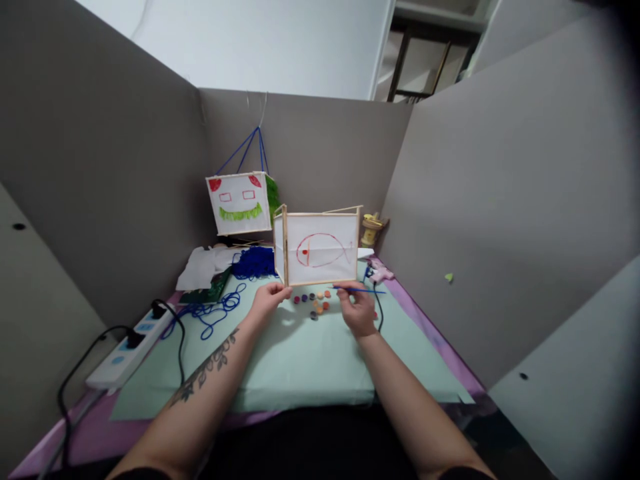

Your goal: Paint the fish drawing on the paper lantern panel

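Counting one left hand [270, 301] and one right hand [356, 310], making two hands. Finding one fish-painted frame [323, 250] and one face-painted frame [240, 204], making two frames. Tallying one blue brush [367, 291], one power strip [119, 360], two black plugs [134, 339], two bunches of blue cord [254, 263], one yellow-green sticker [449, 277]. Noting roughly ten paint pots [327, 294], too small for exact counting.

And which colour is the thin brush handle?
The brush handle is blue, best seen in the head view.

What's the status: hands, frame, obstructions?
Left hand grips frame at bottom corner; right hand holds brush. Frame upright, red fish on front. Paint pots below; cord near right hand, possible snag.
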A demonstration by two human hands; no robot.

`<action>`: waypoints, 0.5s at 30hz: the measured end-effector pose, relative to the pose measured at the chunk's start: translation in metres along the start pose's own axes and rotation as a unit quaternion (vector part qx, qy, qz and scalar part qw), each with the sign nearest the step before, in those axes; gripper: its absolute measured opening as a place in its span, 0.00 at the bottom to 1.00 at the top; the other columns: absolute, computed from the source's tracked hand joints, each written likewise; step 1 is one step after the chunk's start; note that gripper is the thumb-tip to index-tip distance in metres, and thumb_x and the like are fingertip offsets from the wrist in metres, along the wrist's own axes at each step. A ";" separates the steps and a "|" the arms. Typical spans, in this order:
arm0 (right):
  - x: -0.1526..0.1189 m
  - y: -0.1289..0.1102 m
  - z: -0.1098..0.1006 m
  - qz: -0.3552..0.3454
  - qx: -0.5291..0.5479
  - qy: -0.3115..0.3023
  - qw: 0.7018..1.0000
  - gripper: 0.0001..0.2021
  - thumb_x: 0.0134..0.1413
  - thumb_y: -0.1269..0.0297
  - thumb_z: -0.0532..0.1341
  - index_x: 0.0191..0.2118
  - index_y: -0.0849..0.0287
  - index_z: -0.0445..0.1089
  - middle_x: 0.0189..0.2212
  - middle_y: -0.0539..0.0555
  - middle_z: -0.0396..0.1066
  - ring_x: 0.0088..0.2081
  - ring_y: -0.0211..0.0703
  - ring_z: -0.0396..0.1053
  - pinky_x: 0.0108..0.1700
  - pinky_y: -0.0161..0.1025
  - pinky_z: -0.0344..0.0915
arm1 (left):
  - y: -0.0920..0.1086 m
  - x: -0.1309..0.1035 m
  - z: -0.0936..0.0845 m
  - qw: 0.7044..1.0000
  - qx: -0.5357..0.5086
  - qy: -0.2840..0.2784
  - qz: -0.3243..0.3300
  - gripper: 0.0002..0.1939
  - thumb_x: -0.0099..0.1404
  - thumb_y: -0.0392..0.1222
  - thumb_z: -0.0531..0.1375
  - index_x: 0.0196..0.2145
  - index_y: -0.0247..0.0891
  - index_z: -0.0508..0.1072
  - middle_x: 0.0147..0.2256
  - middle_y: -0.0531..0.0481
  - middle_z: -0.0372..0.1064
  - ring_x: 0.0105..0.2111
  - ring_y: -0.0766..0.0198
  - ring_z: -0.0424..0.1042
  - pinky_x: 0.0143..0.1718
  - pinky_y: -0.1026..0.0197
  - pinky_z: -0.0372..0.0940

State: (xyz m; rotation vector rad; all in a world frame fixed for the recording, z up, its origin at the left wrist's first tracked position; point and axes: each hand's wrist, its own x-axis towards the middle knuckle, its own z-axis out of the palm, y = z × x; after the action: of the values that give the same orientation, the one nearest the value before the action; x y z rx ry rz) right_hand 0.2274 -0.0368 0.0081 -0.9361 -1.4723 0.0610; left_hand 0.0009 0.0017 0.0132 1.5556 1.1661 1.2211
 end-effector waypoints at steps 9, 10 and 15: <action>0.048 -0.019 0.017 -0.026 0.019 0.130 0.991 0.05 0.55 0.63 0.58 0.35 0.58 0.66 0.31 0.53 0.68 0.35 0.40 0.68 0.40 0.39 0.66 | 0.010 -0.005 0.002 0.999 0.017 -0.046 -0.011 0.17 0.48 0.53 0.64 0.18 0.35 0.72 0.17 0.52 0.65 0.18 0.69 0.59 0.21 0.65 0.50; 0.052 -0.020 0.022 -0.029 0.011 0.143 0.989 0.05 0.55 0.63 0.58 0.35 0.59 0.66 0.31 0.52 0.68 0.35 0.40 0.68 0.40 0.38 0.67 | 0.011 -0.006 0.002 0.998 0.019 -0.050 -0.013 0.17 0.48 0.53 0.64 0.18 0.35 0.72 0.17 0.52 0.66 0.18 0.68 0.59 0.21 0.65 0.50; 0.055 -0.023 0.041 -0.047 -0.006 0.174 0.984 0.03 0.54 0.65 0.58 0.33 0.58 0.67 0.28 0.50 0.70 0.31 0.38 0.69 0.36 0.36 0.67 | 0.013 -0.007 0.003 0.998 0.021 -0.058 -0.017 0.17 0.48 0.54 0.64 0.19 0.35 0.72 0.18 0.52 0.68 0.19 0.69 0.61 0.21 0.66 0.51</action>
State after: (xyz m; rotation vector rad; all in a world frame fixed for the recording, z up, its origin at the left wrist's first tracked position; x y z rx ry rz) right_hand 0.1904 -0.0007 0.0588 -0.8379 -1.1909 -0.1738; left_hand 0.0049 -0.0081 0.0234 1.6092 1.1456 1.0756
